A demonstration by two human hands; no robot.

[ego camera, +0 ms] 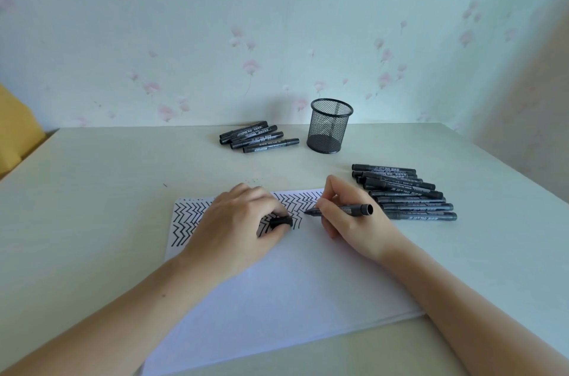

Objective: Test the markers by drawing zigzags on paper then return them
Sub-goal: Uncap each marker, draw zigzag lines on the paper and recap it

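An uncapped marker (340,209) is held in the right hand (348,215), pinched between thumb and fingers along the front of the barrel, with the tip angled down and left toward the paper (277,283) beside the last zigzag. Whether the tip touches the sheet cannot be told. The cap (280,221) is gripped in the curled fingers of the left hand (234,221), which rests on the paper over the drawn rows of zigzags (184,215) and appears to pin the sheet down.

The marker is judged to be light, stiff and smooth-sided, so a short pinch near the tip gives the best control; it is not fragile, though the wet tip may stain skin or table. The cap is small and easily dropped, and is best kept between the fingertips for pushing back on. The paper is thin and likely to slide or crease unless it is pressed flat.

A large pile of capped markers (406,194) lies on the table (92,190) to the right, close beside the right hand. A smaller group of markers (257,137) lies farther away, left of the mesh pen cup (330,129), which stands near the wall and looks to hold nothing. The near, lower part of the sheet is still blank. The pile at the right sits just beside the barrel's rear end and could be knocked by a wide stroke; the route to the cup passes over bare table between the two groups.
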